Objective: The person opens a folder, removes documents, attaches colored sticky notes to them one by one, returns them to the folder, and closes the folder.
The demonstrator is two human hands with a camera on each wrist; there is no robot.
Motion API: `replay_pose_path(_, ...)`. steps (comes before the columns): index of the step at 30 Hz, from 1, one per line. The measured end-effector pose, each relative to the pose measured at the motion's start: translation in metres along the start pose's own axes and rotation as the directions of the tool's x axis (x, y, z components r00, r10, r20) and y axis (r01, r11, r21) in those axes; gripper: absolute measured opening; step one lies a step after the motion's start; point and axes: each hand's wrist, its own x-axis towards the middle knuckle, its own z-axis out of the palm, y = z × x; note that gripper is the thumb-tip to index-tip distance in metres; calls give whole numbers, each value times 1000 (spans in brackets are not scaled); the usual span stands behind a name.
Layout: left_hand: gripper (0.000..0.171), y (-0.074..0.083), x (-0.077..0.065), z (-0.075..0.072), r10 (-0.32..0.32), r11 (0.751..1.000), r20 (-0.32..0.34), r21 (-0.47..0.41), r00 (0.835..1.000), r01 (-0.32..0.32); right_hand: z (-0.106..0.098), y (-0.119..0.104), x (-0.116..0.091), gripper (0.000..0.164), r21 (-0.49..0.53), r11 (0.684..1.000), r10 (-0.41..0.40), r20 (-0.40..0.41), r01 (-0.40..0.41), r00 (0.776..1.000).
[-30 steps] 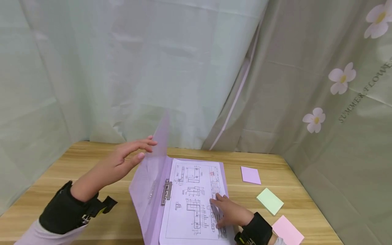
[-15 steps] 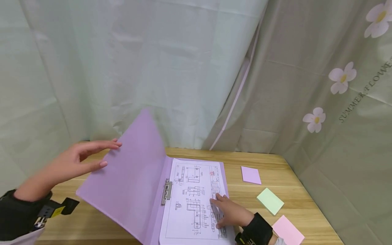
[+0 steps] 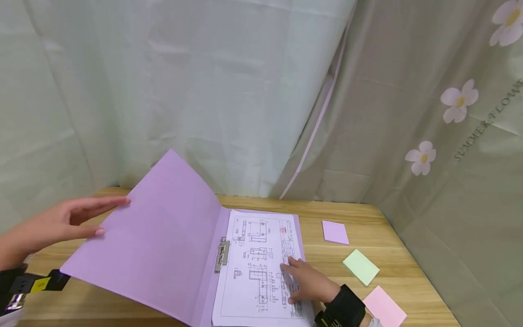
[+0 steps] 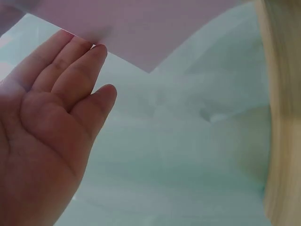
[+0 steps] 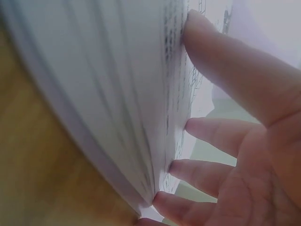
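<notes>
A purple clip folder (image 3: 163,227) lies with its front cover raised to the left at a slant. My left hand (image 3: 61,225) is at the cover's outer edge with its fingers straight; in the left wrist view the fingertips (image 4: 99,52) meet that edge. A stack of papers (image 3: 241,299) printed with technical drawings lies in the folder, beside the metal clip (image 3: 222,255) at the spine. My right hand (image 3: 308,282) rests spread on the top sheet near its right edge. In the right wrist view its fingertips (image 5: 195,125) press on the stack, whose layered page edges show.
To the folder's right on the wooden table (image 3: 327,263) lie sticky note pads: purple (image 3: 335,232), green (image 3: 361,267) and pink (image 3: 385,306), the last partly behind the right wrist strap. A pale curtain (image 3: 204,91) with flowers hangs along the table's back and right side.
My left hand has moved left, and the folder's cover has swung from nearly upright to a wide slant, its inner face now showing. The right hand has stayed on the papers.
</notes>
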Motion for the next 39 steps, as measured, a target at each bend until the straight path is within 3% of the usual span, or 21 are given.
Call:
replay_pose_path(7,60,-19,-18,2,-85,984,-48,156,995,92,-2,-1,-2,79,23,1000,2,3,-2,1000)
replay_pose_path(13,62,-39,-36,5,-229,913,-111,321,967,253,-1,0,-3,80,22,1000,-5,-2,5,1000)
replay_pose_path(21,56,-60,-46,15,-381,839,-104,378,919,391,-1,1,-5,80,48,999,-5,-5,5,1000)
replay_pose_path(23,58,-65,-46,18,-402,823,-96,397,911,405,-1,0,-5,80,51,999,-6,-4,6,1000)
replay_pose_path(26,57,-75,-50,23,-378,819,-98,429,921,382,-1,-1,-4,81,42,999,-6,-4,6,1000)
replay_pose_path(29,56,-81,-52,29,-370,792,-123,477,921,381,-1,-1,-4,82,28,1000,-4,-2,4,1000)
replay_pose_path(32,64,-83,-53,35,-438,767,-102,475,893,431,-1,-1,-4,82,23,1000,-2,0,2,1000)
replay_pose_path(34,67,-87,-55,39,-485,769,-61,445,872,459,0,0,-4,81,24,1000,-1,-1,1,1000)
replay_pose_path(37,66,-100,-60,50,-415,839,-13,380,910,388,0,-1,-5,81,27,1000,1,-2,-1,1000)
replay_pose_path(39,67,-106,-62,57,-412,857,12,345,911,383,0,-1,-5,81,28,1000,2,-3,-2,1000)
